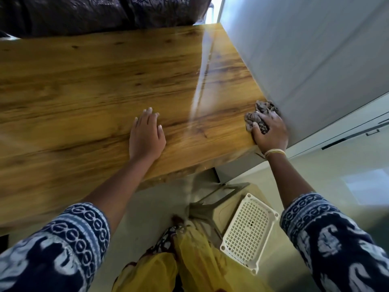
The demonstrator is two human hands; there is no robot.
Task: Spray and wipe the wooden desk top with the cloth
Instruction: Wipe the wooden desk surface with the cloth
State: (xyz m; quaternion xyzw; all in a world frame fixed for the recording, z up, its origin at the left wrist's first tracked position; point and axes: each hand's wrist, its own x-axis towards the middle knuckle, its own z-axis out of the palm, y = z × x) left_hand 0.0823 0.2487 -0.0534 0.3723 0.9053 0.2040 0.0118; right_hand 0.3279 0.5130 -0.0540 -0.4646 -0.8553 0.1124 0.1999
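The right hand (270, 131) grasps a crumpled brown cloth (262, 115), pressing it on the wooden table (84, 81) at its near right corner, just beside a grey wall (305, 60). The left hand (146, 134) lies flat and released on the tabletop. A white slotted basket (249, 232) lies tipped on the floor (336, 165) below; its contents cannot be told.

One wooden worktop (88, 85); one crumpled cloth (262, 116); two hands, left hand (146, 133) and right hand (270, 133); one white lattice basket (250, 232).
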